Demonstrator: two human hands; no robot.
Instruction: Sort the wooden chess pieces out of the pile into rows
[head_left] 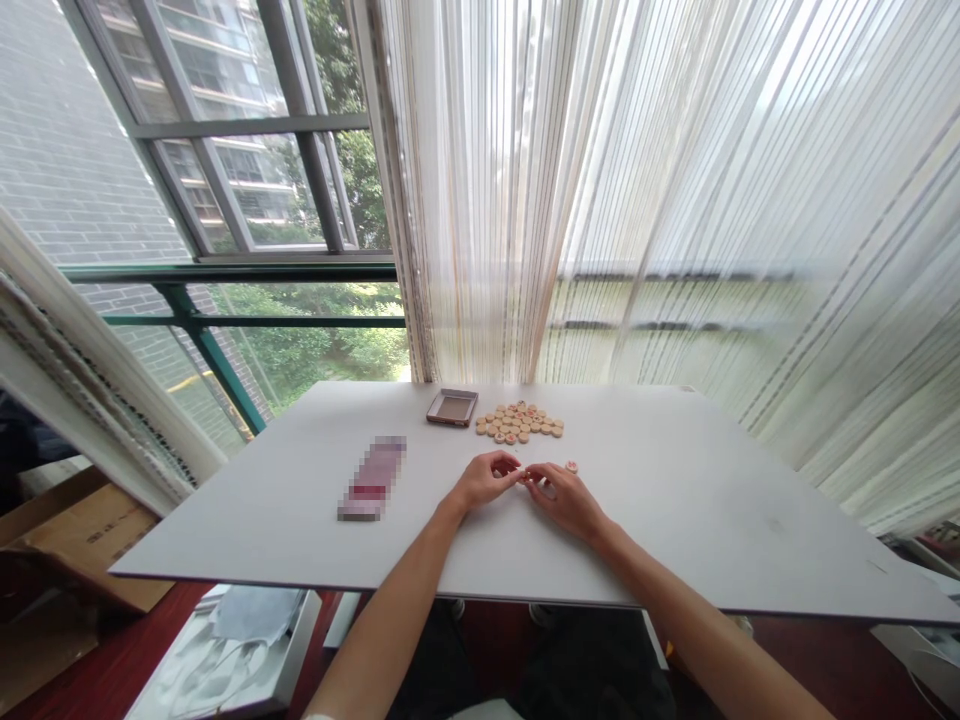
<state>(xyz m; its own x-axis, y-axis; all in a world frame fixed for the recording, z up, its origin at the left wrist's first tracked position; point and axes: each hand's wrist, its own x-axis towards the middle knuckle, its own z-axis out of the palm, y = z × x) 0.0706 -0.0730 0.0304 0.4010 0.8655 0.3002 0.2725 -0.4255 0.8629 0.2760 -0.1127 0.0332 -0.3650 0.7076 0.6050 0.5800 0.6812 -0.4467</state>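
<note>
My left hand [486, 481] and my right hand [564, 497] meet over the white table, with their fingertips almost touching. Between them is a small round Chinese chess piece [523, 478], mostly hidden by the fingers; both hands appear to pinch it. Just beyond the right hand's knuckles lies a single piece with a red marking [572, 467]. Farther back, a loose cluster of wooden Chinese chess pieces [517, 422] lies flat, a few with red characters showing and many plain side up.
A shallow open box [454, 408] stands left of the cluster. A blurred pinkish rectangular object [373, 480] lies at the table's left. The white tabletop [675, 480] ends at a striped curtain [480, 200] and window. Cardboard boxes [97, 530] sit on the floor at left.
</note>
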